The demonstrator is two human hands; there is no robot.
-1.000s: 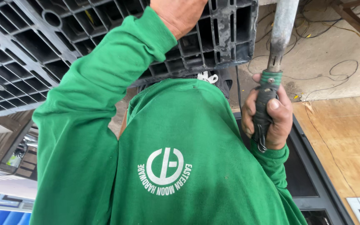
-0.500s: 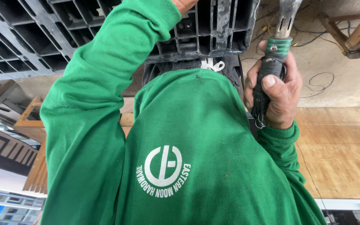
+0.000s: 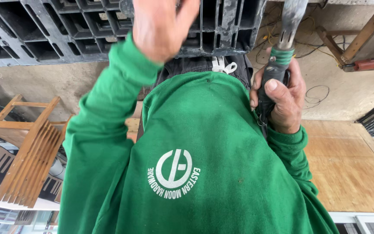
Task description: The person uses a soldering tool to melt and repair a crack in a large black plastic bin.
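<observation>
Right hand (image 3: 282, 102): closed in a full fist round the black grip of a tool (image 3: 278, 65); thumb lies along the grip, fingers wrapped behind. The tool has a green collar above the grip and a grey metal shaft rising out of the top edge of the view, at the right of the scene.

Left hand (image 3: 163, 24): raised at top centre, blurred, fingers loosely spread and partly curled; it lies against or just before the black pallet (image 3: 57, 30), and whether it grips it cannot be told. No object is seen held in it.

Black pallet: plastic, open grid of square cells, spanning the top left to top centre, just left of the tool's shaft.

Green sweatshirt (image 3: 204, 143): fills the centre and near part of the view, both sleeves reaching up to the hands; white round emblem on the front.

Wooden rack (image 3: 31, 160): slatted, light wood, at the left, well apart from the hands.

Plywood floor (image 3: 347, 169): at the right, below the right hand.

Loose wires (image 3: 317, 93): on the grey concrete at the far right, near the tool.
</observation>
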